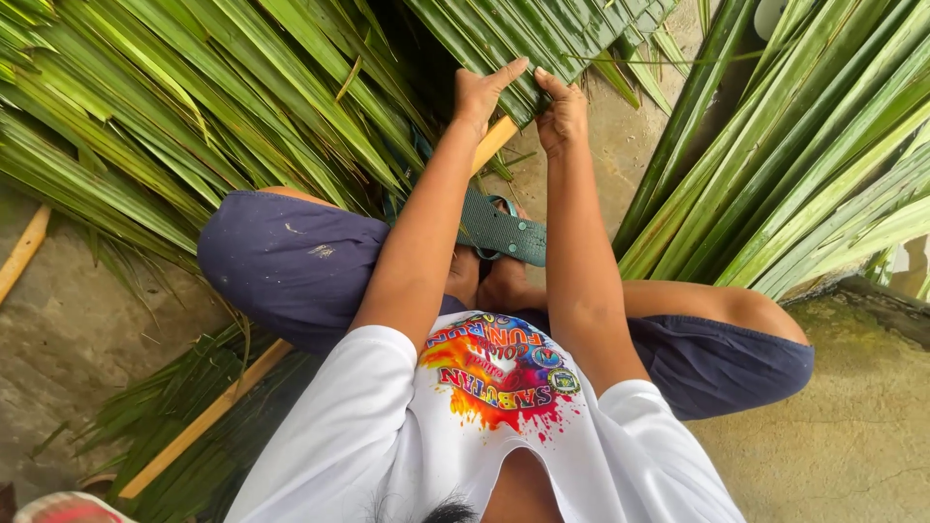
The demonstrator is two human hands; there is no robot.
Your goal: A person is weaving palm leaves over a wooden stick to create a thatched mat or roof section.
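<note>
I sit cross-legged on the ground, looking down past a white shirt and dark blue shorts. My left hand (481, 92) and my right hand (560, 114) reach forward side by side. Both pinch the near edge of a woven mat of green palm leaflets (542, 34) that stretches away at the top. The left fingers press a leaflet tip flat; the right thumb and fingers grip the strip beside it. A pale wooden palm midrib (496, 142) runs under my left wrist.
Loose long green palm fronds (174, 107) fan out at the left, and another bundle (814, 165) lies at the right. A green sandal (504, 232) rests by my feet. The same pale midrib (203, 421) continues lower left over bare concrete floor (852, 446).
</note>
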